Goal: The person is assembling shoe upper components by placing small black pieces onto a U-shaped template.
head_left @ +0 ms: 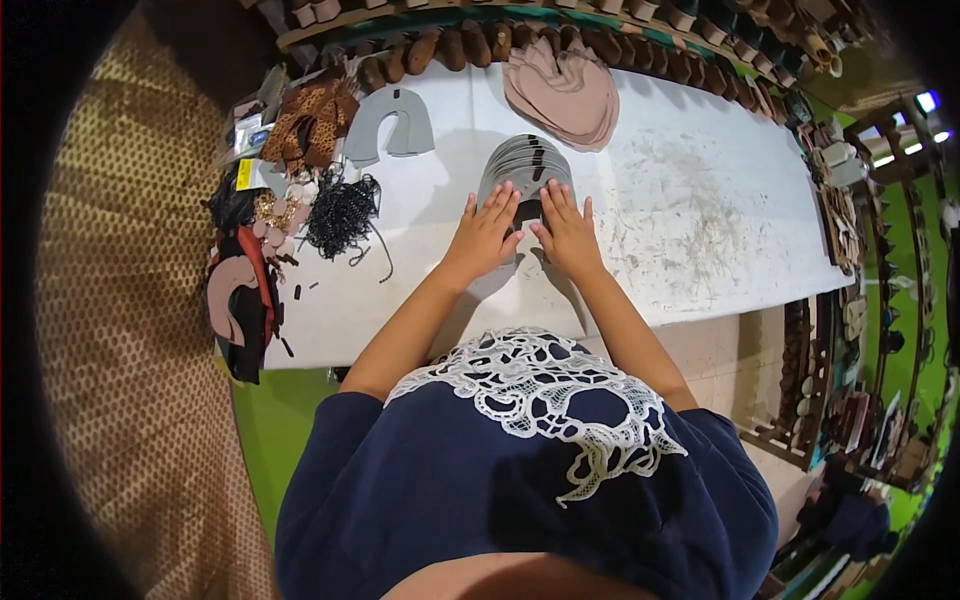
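Note:
A stack of grey U-shaped shoe upper pieces (522,160) lies on the white-covered table (440,215), its layers fanned toward the far side and dark strips along the middle of the curve. Flat on the stack's left side rests my left hand (485,232), fingers stretched out. My right hand (568,232) lies the same way on the right side, its fingers extended and the thumb pointing inward. Parts of the stack under both palms are hidden. Farther left, a few more grey U-shaped pieces (375,125) lie flat.
Pink cut pieces (565,90) are piled at the back. Leopard-print pieces (305,125), a tangle of black cord (340,215) and small trimmings crowd the left end. Brown shoe lasts (452,48) line the far edge. Racks (885,260) stand at the right, a gold patterned curtain (130,300) at the left.

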`<state>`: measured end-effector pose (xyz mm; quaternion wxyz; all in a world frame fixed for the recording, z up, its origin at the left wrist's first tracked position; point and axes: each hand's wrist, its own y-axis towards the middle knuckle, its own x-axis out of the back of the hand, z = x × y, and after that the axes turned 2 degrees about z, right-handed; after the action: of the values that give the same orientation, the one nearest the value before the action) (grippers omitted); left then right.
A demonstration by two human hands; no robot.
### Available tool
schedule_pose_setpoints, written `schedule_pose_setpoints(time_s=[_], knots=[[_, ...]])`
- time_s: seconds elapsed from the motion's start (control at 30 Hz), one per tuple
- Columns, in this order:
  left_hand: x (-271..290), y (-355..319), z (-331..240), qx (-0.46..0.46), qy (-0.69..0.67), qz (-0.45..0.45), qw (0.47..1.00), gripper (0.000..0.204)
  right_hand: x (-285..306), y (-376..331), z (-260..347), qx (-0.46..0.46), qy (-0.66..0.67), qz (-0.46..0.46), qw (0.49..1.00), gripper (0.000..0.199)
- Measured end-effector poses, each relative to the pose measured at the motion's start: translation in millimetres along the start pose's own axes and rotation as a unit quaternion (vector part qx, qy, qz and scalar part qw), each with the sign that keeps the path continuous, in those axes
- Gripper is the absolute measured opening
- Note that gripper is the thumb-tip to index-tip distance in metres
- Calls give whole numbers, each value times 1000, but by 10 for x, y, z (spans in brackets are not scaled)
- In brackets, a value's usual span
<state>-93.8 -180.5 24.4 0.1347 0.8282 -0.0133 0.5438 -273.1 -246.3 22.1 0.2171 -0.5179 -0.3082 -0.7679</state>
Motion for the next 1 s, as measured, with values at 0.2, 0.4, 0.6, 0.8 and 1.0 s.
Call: schedule_pose_setpoints(time_s=[0.2,0.4,0.6,0.8,1.0], knots=[[58,-492,23,89,-34,1,995,65,64,-141,354,37,40,-32,998,46],[147,-910,98,167,-23,-18,985,58,-38,-74,812,147,96,11,984,36],[445,-1114,282,237,10,-36,971,51,-259,142,1121,188,107,40,976,30],[675,-1306,599,210,76,27,974,50,-430,385,1391,201,104,66,972,25],[690,-1402,1066,189,132,19,973,48,-520,482,1587,172,106,90,975,23]])
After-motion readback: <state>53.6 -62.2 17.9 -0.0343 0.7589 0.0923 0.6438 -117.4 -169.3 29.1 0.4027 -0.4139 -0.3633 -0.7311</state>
